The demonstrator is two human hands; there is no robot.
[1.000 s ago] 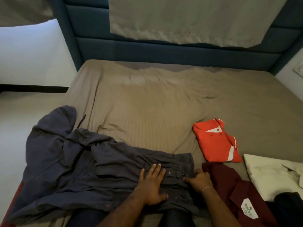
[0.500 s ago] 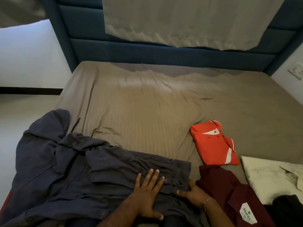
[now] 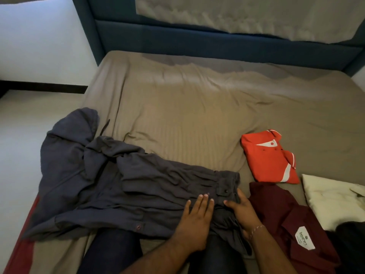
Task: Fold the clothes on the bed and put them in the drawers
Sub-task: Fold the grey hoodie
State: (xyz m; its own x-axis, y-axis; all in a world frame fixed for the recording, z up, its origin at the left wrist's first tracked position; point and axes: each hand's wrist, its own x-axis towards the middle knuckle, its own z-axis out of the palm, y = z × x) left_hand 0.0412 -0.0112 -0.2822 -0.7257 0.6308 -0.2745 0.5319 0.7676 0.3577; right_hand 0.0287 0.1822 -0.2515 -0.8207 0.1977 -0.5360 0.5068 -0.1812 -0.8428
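— Where do we stand?
— The bed (image 3: 197, 107) carries our grey shirt (image 3: 122, 186) along its near edge — long axis running left from us, collar end at our hands.
— And the hands?
— Our left hand (image 3: 194, 224) lies flat on it, fingers straight; our right hand (image 3: 240, 211) rests at the collar, whether it pinches cloth we cannot tell.

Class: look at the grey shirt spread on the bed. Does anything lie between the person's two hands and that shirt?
Nothing visible does. The left hand lies flat on the grey shirt, and the right hand touches its edge beside the maroon shirt. No drawers are in view.
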